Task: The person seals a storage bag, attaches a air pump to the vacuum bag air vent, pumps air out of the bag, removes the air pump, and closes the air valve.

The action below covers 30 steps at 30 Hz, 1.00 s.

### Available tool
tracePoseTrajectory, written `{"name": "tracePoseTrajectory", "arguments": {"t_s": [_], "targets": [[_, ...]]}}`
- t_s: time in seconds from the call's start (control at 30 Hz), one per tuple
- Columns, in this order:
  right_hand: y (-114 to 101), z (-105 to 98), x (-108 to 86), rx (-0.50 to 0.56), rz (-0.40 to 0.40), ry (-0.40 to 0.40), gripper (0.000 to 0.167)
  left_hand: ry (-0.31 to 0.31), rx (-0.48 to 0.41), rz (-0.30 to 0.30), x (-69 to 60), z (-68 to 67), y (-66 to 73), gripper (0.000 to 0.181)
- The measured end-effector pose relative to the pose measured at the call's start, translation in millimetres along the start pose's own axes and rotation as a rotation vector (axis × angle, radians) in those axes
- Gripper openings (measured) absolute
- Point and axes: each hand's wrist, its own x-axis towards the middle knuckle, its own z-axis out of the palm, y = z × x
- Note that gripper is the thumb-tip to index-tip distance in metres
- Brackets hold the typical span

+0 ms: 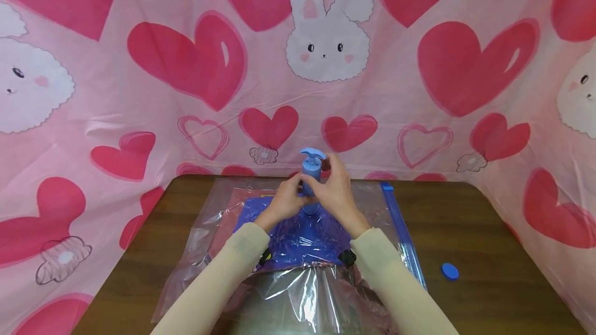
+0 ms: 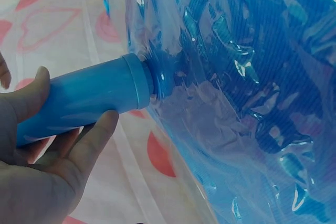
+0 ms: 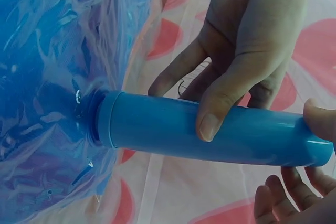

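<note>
A blue hand pump (image 1: 311,166) with a curved T-shaped handle (image 1: 313,153) stands upright on a clear plastic storage bag (image 1: 197,252). Its base meets the bag over blue ribbed fabric (image 1: 298,255) packed inside. My left hand (image 1: 285,201) grips the lower part of the barrel, thumb on one side and fingers on the other; the left wrist view shows this hand (image 2: 58,161) close to the pump's collar (image 2: 135,81). Higher up, near the handle end, my right hand (image 1: 337,193) holds the barrel between thumb and fingers. The handle lies outside both wrist views.
A round blue cap (image 1: 450,271) lies on the brown wooden table (image 1: 470,221) to the right. Along the bag's right edge runs a blue zip strip (image 1: 404,231) with a slider (image 1: 387,187). Reddish fabric (image 1: 228,221) shows inside the bag. A pink heart-print cloth (image 1: 261,87) hangs behind.
</note>
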Motion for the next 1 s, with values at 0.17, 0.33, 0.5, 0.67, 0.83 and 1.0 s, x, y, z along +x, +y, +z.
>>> {"name": "tracePoseTrajectory", "arguments": {"t_s": [0.17, 0.33, 0.5, 0.67, 0.83, 1.0], "targets": [[0, -1, -0.2, -0.021, -0.018, -0.004, 0.048, -0.016, 0.002, -0.009, 0.2, -0.4, 1.4, 0.056], [-2, -4, 0.8, -0.029, -0.022, -0.036, 0.051, -0.01, 0.003, -0.004, 1.0, -2.7, 2.0, 0.06], [-5, -7, 2.2, -0.059, -0.036, -0.088, 0.049, -0.015, 0.003, -0.014, 0.3, -2.1, 0.4, 0.061], [-8, -10, 2.0, -0.055, -0.02, -0.133, 0.052, -0.01, -0.005, 0.001, -1.6, 1.9, -1.7, 0.057], [-11, -8, -0.2, -0.091, 0.043, -0.119, 0.066, 0.009, 0.011, 0.0, -2.3, 4.6, -1.6, 0.049], [-13, -2, -4.5, -0.188, 0.057, -0.037, 0.063, 0.015, -0.001, -0.024, -1.5, 5.5, -0.9, 0.052]]}}
